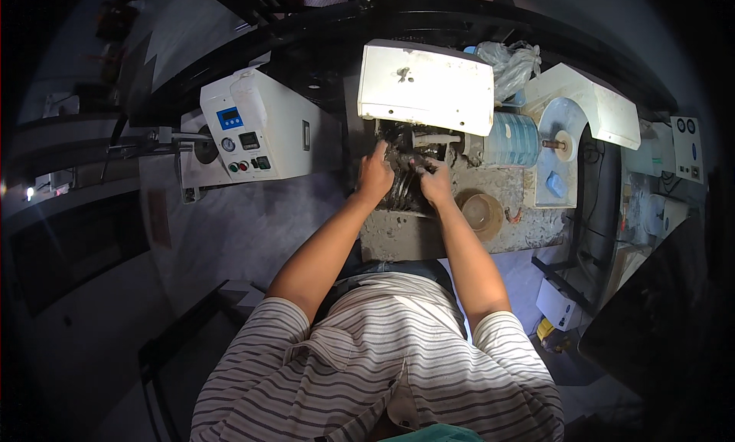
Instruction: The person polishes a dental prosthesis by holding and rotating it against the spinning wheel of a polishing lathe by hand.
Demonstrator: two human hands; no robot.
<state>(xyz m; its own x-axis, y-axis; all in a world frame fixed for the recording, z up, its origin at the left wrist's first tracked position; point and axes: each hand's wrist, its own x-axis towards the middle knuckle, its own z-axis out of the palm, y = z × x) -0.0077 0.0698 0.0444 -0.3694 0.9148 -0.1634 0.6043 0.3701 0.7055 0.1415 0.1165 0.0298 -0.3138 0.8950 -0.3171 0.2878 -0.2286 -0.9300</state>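
Note:
Both my arms reach forward over a grey, slurry-covered worktop (413,239). My left hand (374,178) is at the left side of a dark, wet opening in a machine, its fingers closed and the index finger pointing away from me. At the right side of that opening, my right hand (436,181) has curled fingers in a pinch, with dark smears on the fingertips. What either hand grips is too dark and small to make out. Above the hands sits a white machine cover (426,86) with grey splashes. A pale rod (436,139) lies just beyond my right hand.
Right of my hands stand a brown bowl (482,215) and a clear bluish plastic bottle (511,140). Farther right is a white curved housing (570,113) with a spindle (559,145). A crumpled plastic bag (511,63) lies behind. At left stands a white control box (260,128).

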